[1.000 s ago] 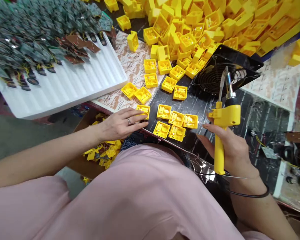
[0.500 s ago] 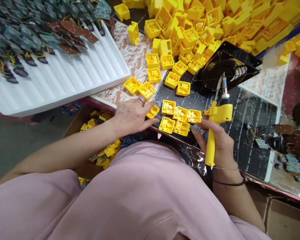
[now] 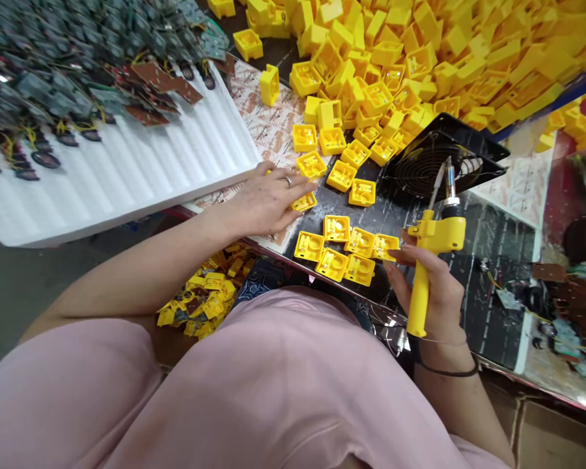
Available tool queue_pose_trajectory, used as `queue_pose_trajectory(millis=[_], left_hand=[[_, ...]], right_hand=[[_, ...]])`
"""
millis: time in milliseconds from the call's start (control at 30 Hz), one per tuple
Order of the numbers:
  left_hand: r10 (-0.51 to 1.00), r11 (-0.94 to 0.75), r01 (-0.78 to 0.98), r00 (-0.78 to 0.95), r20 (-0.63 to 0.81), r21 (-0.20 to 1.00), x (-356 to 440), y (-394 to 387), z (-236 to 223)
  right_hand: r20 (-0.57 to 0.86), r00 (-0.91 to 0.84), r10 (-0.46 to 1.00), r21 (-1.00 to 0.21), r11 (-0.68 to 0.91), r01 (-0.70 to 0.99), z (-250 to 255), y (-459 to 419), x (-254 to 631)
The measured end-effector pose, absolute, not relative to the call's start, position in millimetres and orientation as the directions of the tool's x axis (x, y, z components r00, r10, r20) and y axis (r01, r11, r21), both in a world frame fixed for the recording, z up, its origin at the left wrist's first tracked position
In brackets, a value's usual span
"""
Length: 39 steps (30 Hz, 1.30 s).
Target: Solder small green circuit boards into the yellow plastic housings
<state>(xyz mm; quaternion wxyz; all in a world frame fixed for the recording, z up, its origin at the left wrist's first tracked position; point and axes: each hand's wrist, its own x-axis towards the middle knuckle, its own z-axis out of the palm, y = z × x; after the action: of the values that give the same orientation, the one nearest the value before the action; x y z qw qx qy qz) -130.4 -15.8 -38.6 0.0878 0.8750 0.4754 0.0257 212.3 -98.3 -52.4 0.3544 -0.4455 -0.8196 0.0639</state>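
Note:
My left hand (image 3: 268, 198) reaches over the table's front left part with its fingers stretched out and apart. It lies over a small yellow plastic case (image 3: 304, 202), partly covered by the fingers, and another yellow case (image 3: 311, 165) sits just beyond the fingertips. My right hand (image 3: 432, 290) is wrapped round the handle of a yellow soldering gun (image 3: 421, 296), whose metal tip points away from me. Between the hands, several open yellow cases (image 3: 333, 263) with small metal parts inside stand grouped near the table edge.
A heap of yellow cases (image 3: 420, 58) covers the back. A black fan (image 3: 444, 156) stands behind the soldering tip. Circuit boards with wires crowd a white foam tray (image 3: 176, 156) at left. Below the edge, a box holds yellow pieces (image 3: 205, 296). Loose boards (image 3: 571, 306) lie at right.
My left hand has left one yellow case beside the front group and moved away from me to the cases behind. My right hand still holds the soldering gun. The view has shifted slightly.

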Motion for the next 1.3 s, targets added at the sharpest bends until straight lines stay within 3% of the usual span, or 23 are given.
queue_pose_trajectory(millis=[133,200,300,400,500,600,700,800,933,1067,1233,1300], left_hand=[[0.685,-0.680,0.645,0.729,-0.012,0.348,-130.9,-7.1,-43.8],[0.658,-0.710,0.604,0.752,0.037,0.363,-133.7,-5.5,-45.2],[0.780,-0.619,0.740,0.618,0.099,0.264,-137.0,-9.9,-44.7],[0.831,-0.554,0.821,0.555,0.037,0.138,-133.4,-17.1,-43.8],[0.772,-0.621,0.761,0.635,-0.019,0.185,-126.5,-17.2,-43.1],[0.770,-0.625,0.742,0.637,0.034,0.244,-132.8,-8.0,-37.8],[0.808,-0.585,0.795,0.588,0.031,0.161,-157.8,1.0,-28.2],[0.764,-0.635,0.771,0.637,-0.104,0.056,-180.6,-1.3,-23.4],[0.803,-0.582,0.813,0.579,-0.139,0.019,-180.0,-18.1,-27.5],[0.808,-0.565,0.816,0.578,-0.117,0.124,-166.7,-30.6,-31.7],[0.605,-0.741,0.596,0.792,-0.075,0.309,-169.1,-40.0,-35.7],[0.664,-0.700,0.638,0.747,-0.039,0.321,-170.1,-48.3,-40.2]], right_hand=[[0.514,-0.315,0.798,-0.438,0.560,0.703,-52.7,-99.2,212.7],[0.510,-0.306,0.804,-0.439,0.549,0.712,-53.0,-99.8,211.5],[0.511,-0.283,0.812,-0.445,0.531,0.721,-54.2,-101.2,207.9],[0.521,-0.236,0.820,-0.457,0.502,0.734,-56.0,-104.1,203.5],[0.521,-0.206,0.828,-0.455,0.474,0.754,-56.2,-108.1,199.9],[0.525,-0.198,0.828,-0.455,0.470,0.757,-55.0,-112.5,198.1],[0.526,-0.181,0.831,-0.452,0.453,0.769,-55.5,-117.2,198.2],[0.526,-0.140,0.839,-0.466,0.422,0.778,-58.5,-122.1,199.8],[0.523,-0.137,0.841,-0.470,0.419,0.777,-60.8,-125.9,202.7],[0.514,-0.161,0.842,-0.484,0.440,0.757,-59.9,-123.2,205.0],[0.522,-0.192,0.831,-0.475,0.470,0.744,-61.6,-118.1,210.7],[0.517,-0.208,0.831,-0.475,0.480,0.738,-62.4,-117.5,214.8]])
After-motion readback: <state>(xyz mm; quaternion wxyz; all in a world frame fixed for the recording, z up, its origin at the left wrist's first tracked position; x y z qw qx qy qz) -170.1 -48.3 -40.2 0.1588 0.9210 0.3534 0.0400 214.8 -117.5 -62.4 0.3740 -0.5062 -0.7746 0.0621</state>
